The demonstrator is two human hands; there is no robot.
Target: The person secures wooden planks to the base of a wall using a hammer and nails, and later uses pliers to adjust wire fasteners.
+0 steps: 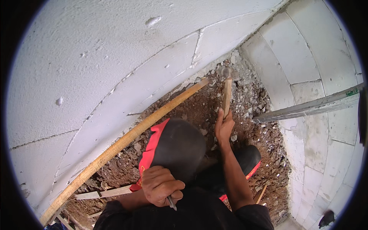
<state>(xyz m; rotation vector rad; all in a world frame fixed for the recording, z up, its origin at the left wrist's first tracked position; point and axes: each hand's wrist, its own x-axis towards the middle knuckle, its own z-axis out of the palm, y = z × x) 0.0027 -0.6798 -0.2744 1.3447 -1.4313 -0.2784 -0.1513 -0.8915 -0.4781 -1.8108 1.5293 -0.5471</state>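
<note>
My right hand (224, 128) is wrapped round the lower end of a hammer's wooden handle (227, 95). The dusty, blurred hammer head (228, 73) is at the far end, over rubble close to the corner of the walls. Held near my body, above my left knee, my left hand (163, 186) is closed in a fist. A short grey metal rod with a pointed end (172, 202) sticks out of it, perhaps a chisel; the rest of it is hidden by my fingers. My bent knees in black trousers (182, 149) with red trim are between my arms.
A long wooden pole (126, 138) slants along the white left wall (96, 76). From the block wall (306, 50) on the right, a grey beam (306, 107) reaches down to the rubble. Loose soil and stones (264, 153) cover the ground; thin wood strips (109, 192) lie at lower left.
</note>
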